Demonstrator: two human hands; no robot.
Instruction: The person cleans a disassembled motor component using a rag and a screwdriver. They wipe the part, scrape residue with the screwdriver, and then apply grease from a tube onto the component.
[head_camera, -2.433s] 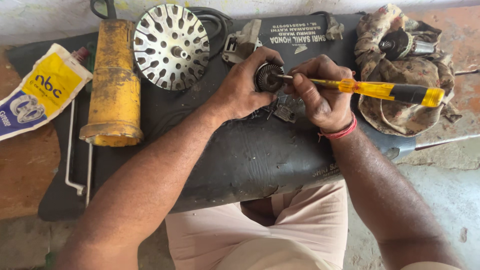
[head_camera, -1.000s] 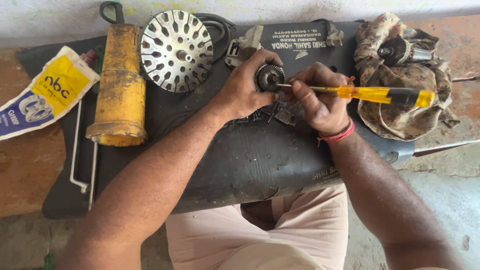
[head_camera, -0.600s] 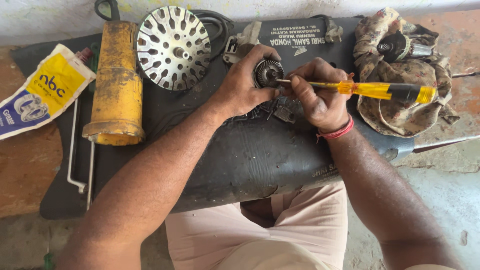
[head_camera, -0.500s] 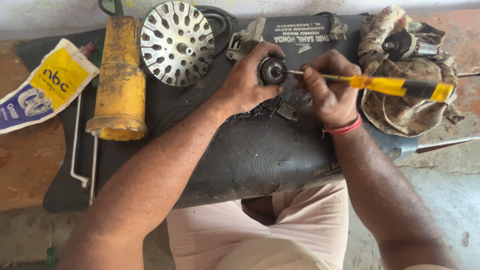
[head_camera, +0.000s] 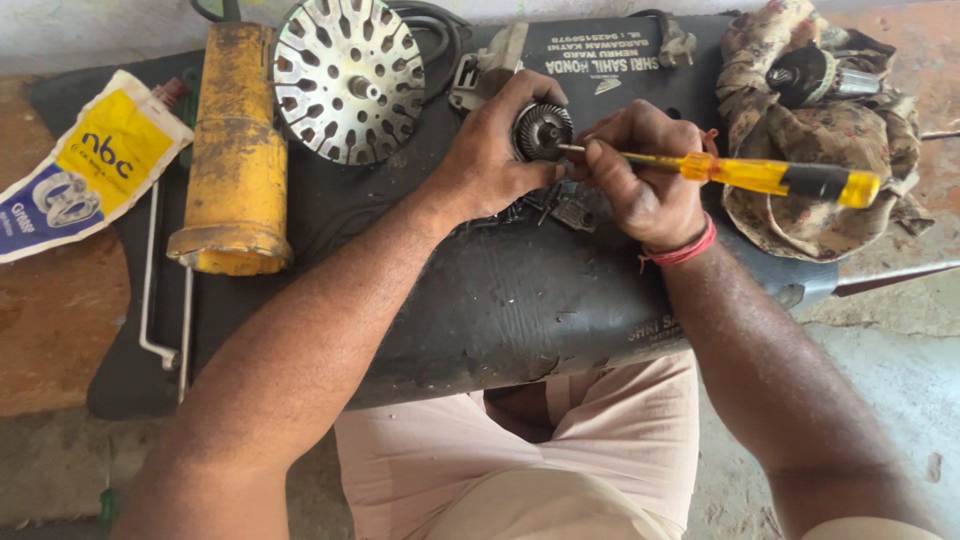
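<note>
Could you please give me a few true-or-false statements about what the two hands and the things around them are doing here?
1. The right hand holds a yellow-handled screwdriver. True.
2. The left hand rests on the yellow cylinder. False: it grips a small round toothed metal part; the cylinder lies apart, further left.
3. The screwdriver's tip points at the toothed part. True.
4. The slotted metal disc lies on the patterned cloth. False: it sits on the black mat, beside the yellow cylinder; the cloth is at the far right.
5. A red band circles the right wrist. True.
</note>
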